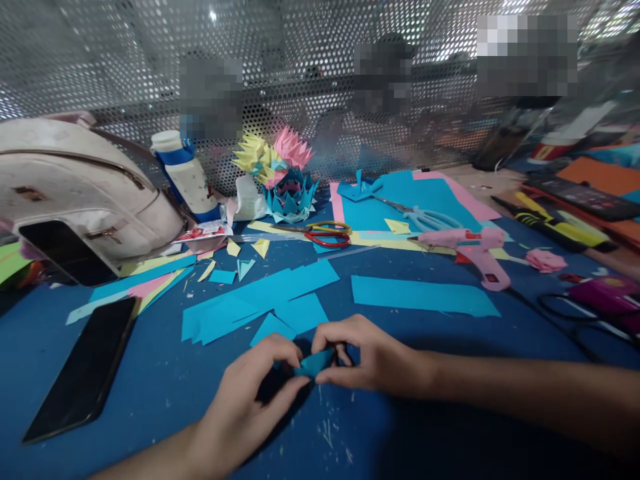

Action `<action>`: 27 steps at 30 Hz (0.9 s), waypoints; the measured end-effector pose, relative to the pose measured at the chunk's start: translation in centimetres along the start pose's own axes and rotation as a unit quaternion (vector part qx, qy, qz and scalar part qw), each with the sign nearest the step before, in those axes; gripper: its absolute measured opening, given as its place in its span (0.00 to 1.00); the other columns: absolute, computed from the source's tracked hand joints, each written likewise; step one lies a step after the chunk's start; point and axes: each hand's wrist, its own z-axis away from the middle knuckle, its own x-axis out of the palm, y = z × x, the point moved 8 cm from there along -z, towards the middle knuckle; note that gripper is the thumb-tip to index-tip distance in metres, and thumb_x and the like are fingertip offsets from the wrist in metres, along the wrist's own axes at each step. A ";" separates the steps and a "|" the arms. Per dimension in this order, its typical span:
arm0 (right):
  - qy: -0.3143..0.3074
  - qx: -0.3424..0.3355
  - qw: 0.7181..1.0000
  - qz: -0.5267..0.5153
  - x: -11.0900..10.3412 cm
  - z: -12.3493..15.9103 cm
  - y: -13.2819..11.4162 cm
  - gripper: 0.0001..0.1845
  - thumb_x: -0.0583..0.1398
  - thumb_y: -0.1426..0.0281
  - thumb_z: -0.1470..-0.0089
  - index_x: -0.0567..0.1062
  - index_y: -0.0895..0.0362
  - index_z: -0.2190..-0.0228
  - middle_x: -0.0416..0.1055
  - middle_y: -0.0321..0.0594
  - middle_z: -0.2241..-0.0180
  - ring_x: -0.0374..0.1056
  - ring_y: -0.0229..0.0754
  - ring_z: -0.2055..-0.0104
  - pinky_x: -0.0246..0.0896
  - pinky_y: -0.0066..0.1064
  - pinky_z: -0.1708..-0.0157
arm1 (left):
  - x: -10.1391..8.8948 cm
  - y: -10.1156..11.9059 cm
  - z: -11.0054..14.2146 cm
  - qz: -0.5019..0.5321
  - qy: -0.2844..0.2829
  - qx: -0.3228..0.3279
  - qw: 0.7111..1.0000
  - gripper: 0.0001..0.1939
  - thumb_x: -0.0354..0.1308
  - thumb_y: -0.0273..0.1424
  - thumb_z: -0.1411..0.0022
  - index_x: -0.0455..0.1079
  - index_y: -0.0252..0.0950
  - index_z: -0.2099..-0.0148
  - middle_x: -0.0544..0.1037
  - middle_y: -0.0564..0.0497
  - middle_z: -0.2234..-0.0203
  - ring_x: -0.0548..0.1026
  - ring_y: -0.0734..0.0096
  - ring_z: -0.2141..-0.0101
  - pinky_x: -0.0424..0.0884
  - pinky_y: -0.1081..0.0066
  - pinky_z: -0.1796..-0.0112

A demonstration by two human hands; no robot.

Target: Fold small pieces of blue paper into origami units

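A small folded piece of blue paper (316, 363) is held between my two hands, just above the blue table. My left hand (250, 387) pinches its left end between thumb and fingers. On the other side, my right hand (357, 353) grips the right end with thumb and forefinger, the other fingers curled behind. Right beyond my hands lie blue paper squares (301, 313) and a stack of overlapping blue strips (250, 300). A single blue strip (425, 295) rests farther right.
Beyond the strips are red-and-yellow-handled scissors (327, 235), a pink glue gun (473, 250) with its cord, and blue-handled scissors (433, 219). Folded paper flowers (290, 193) stand near the mesh. At left are a black phone (85, 367), a bottle (185, 175) and a backpack (75, 180).
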 end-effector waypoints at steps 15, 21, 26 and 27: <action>0.071 0.061 0.995 -0.034 -0.3 -0.1 0.9 0.11 0.62 0.65 0.48 0.68 0.58 0.74 0.66 0.31 0.82 0.62 0.32 0.80 0.55 0.23 0.79 | -1.1 0.5 -1.8 -0.156 -0.014 0.050 0.986 0.07 0.55 0.28 0.36 0.71 0.36 0.68 0.76 0.52 0.77 0.70 0.71 0.76 0.63 0.71 0.73; 0.110 0.035 0.990 -0.084 -2.2 -0.5 0.8 0.11 0.58 0.63 0.43 0.70 0.59 0.69 0.71 0.38 0.72 0.67 0.33 0.74 0.63 0.26 0.72 | -4.3 -1.7 -3.1 -0.205 -0.044 -0.010 0.978 0.09 0.54 0.28 0.37 0.74 0.37 0.68 0.78 0.53 0.78 0.74 0.70 0.76 0.65 0.71 0.71; 0.142 0.025 0.989 -0.045 -3.2 -0.8 0.9 0.10 0.54 0.64 0.40 0.69 0.59 0.64 0.70 0.40 0.68 0.67 0.35 0.70 0.62 0.28 0.69 | -5.4 -5.8 -3.7 -0.180 -0.153 -0.118 0.965 0.21 0.50 0.34 0.35 0.71 0.35 0.78 0.75 0.52 0.83 0.68 0.73 0.82 0.60 0.74 0.78; 0.141 0.021 0.989 -0.028 -3.1 -0.8 0.8 0.09 0.54 0.65 0.40 0.69 0.59 0.63 0.70 0.41 0.66 0.67 0.36 0.67 0.61 0.28 0.70 | -5.5 -6.3 -3.7 -0.184 -0.158 -0.124 0.962 0.20 0.51 0.35 0.35 0.71 0.35 0.78 0.74 0.52 0.82 0.68 0.73 0.81 0.59 0.74 0.77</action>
